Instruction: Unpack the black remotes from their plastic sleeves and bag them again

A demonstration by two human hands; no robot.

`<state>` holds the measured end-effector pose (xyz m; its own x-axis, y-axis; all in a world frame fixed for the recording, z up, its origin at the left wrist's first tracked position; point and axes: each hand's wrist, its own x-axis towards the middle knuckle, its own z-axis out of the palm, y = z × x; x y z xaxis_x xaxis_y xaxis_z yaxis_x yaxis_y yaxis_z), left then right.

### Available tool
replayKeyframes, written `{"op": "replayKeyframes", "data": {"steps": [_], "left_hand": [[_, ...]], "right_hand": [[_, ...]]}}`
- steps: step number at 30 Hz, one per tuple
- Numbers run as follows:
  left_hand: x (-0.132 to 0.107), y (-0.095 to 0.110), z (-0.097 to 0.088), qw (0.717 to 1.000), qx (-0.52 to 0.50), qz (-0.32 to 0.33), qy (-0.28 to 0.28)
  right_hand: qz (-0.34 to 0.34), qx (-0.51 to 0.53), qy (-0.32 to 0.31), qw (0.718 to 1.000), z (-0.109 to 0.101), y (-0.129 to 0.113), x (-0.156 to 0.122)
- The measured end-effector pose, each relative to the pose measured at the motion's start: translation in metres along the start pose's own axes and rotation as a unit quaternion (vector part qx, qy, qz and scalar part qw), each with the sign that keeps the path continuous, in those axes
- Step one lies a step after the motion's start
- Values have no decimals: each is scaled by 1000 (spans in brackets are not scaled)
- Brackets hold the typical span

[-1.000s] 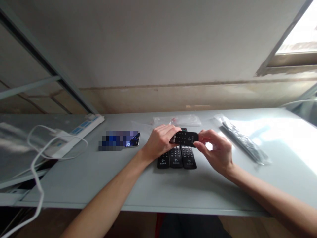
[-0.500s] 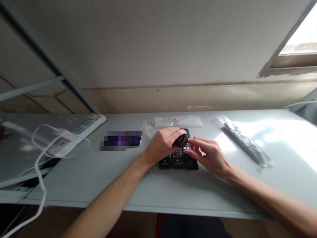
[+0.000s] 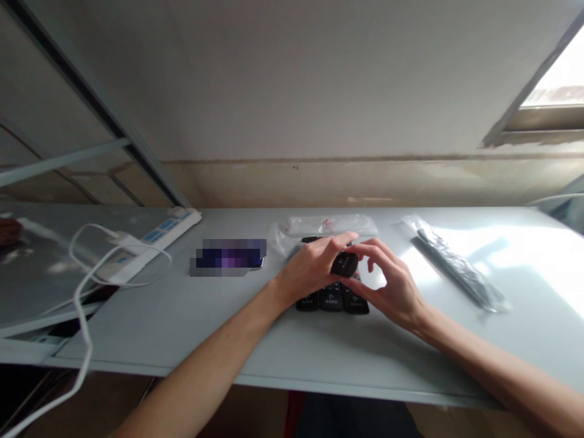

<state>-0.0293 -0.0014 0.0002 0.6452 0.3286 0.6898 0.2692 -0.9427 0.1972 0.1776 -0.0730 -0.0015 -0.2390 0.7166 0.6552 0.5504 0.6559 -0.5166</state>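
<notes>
A black remote control (image 3: 345, 264) is held above the table, its end with a white logo towards me. My left hand (image 3: 310, 263) wraps round it from the left and hides most of its length. My right hand (image 3: 396, 286) is curved, thumb and index fingertip on either side of the remote's near end, a gap showing inside the curl. Beneath the hands, three more black remotes lie side by side; the near ends of the left remote (image 3: 307, 302), the middle remote (image 3: 331, 303) and the right remote (image 3: 356, 304) show.
A phone with a blurred screen (image 3: 230, 258) lies to the left. Behind the hands is a clear plastic wrapper (image 3: 328, 224). At the right rests a bagged remote (image 3: 456, 267). A white power strip (image 3: 155, 243) with a white cable (image 3: 82, 316) occupies the left side of the table (image 3: 191, 328).
The held remote has moved slightly right and towards me. My right thumb and index finger have spread around its near end. The view has shifted a little.
</notes>
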Motion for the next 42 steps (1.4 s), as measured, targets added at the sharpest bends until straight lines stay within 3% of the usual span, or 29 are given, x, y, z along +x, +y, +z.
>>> {"op": "replayKeyframes", "data": {"steps": [16, 24, 30, 37, 42], "left_hand": [[-2, -2, 0, 999, -5, -10, -41], [2, -24, -16, 996, 65, -9, -56], [4, -33, -22, 991, 123, -29, -35], [2, -29, -17, 981, 172, -83, -16], [3, -27, -17, 980, 186, -67, -10]], "right_hand": [[36, 45, 4, 998, 0, -4, 0], [53, 21, 49, 997, -8, -4, 4], [41, 53, 84, 994, -12, -1, 4], [61, 159, 139, 976, -1, 5, 5], [68, 134, 112, 982, -1, 5, 6]]}}
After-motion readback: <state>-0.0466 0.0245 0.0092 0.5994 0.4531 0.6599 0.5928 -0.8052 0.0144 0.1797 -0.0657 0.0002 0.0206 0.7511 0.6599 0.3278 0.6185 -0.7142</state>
